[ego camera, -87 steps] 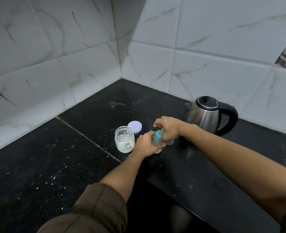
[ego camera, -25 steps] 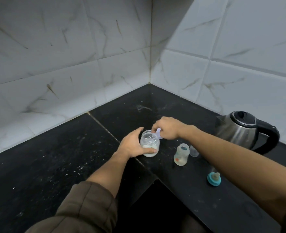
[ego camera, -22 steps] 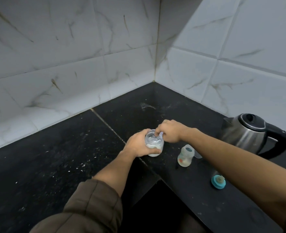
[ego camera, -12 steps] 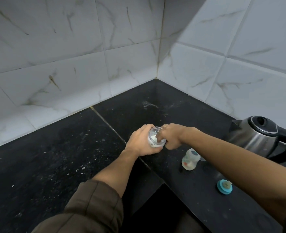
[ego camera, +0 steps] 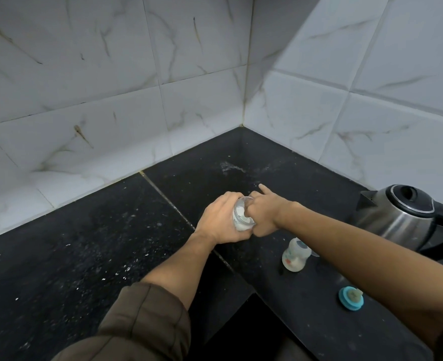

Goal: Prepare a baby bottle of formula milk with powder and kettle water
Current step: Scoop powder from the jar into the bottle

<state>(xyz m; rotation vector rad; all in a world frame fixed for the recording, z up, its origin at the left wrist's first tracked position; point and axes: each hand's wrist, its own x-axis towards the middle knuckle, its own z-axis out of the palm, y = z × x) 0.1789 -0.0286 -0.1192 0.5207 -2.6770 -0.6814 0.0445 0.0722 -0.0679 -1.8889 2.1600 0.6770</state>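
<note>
My left hand [ego camera: 219,222] grips a small glass jar of white powder [ego camera: 239,218], lifted and tilted with its mouth toward my right hand. My right hand [ego camera: 266,214] is at the jar's mouth, fingers curled in and pinching what looks like a small pale scoop, mostly hidden; the index finger sticks out. The open baby bottle [ego camera: 294,257] stands on the black counter [ego camera: 98,243] to the right, with a little white at its bottom. Its blue teat ring [ego camera: 350,298] lies nearer the front. The steel kettle [ego camera: 402,217] stands at the far right, lid down.
White marble tiles close the corner behind the counter. A dark recess [ego camera: 241,332] drops away at the counter's inner edge, just below my arms. Pale specks are scattered over the left counter. A clear cap [ego camera: 316,254] peeks out behind the bottle.
My left hand has lifted and tilted the jar toward my right hand. My right hand's fingers have gone from the rim into the mouth. The view has shifted left.
</note>
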